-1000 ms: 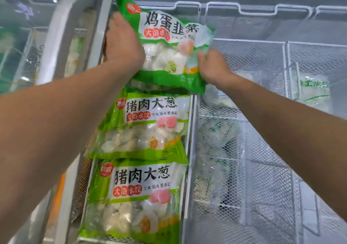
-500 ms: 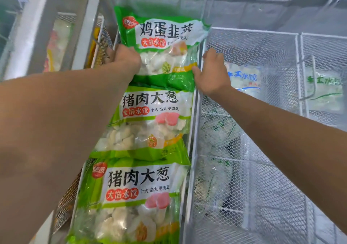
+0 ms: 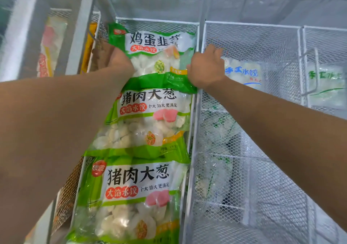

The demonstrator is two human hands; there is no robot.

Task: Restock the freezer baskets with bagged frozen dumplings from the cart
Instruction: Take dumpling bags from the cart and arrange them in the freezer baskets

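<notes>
Both arms reach forward into a chest freezer fitted with white wire-mesh baskets; the left hand [image 3: 117,58] grips the left edge of the top dumpling bag [image 3: 155,55], a green-and-white pack with clear plastic showing pale dumplings, and its fingers are tucked out of sight behind the bag, so how far they curl I cannot tell, though the hand plainly holds the pack; the right hand [image 3: 205,68] holds the bag's right edge, its fingers [image 3: 214,51] curled over at the basket's dividing wire; the bag sits at the far, twelve o'clock end of the left basket [image 3: 157,21], its lower green hem overlapping the second bag [image 3: 148,119], which lies just toward six o'clock from it; a third bag [image 3: 131,193] of the same pork-and-scallion label lies nearest the viewer, its top edge under the second bag's lower hem, so the three form a shingled row along the basket; at three o'clock from this row stands the middle basket [image 3: 251,24], touching the left basket along the shared rail, with a white bag with blue lettering [image 3: 244,72] upright near its far end and frosted clear bags [image 3: 216,131] lower down; further toward three o'clock a right basket [image 3: 324,29] holds a white bag with green lettering [image 3: 325,86]; at nine o'clock, past the freezer's frame, orange and yellow packs [image 3: 49,46] show dimly.
</notes>
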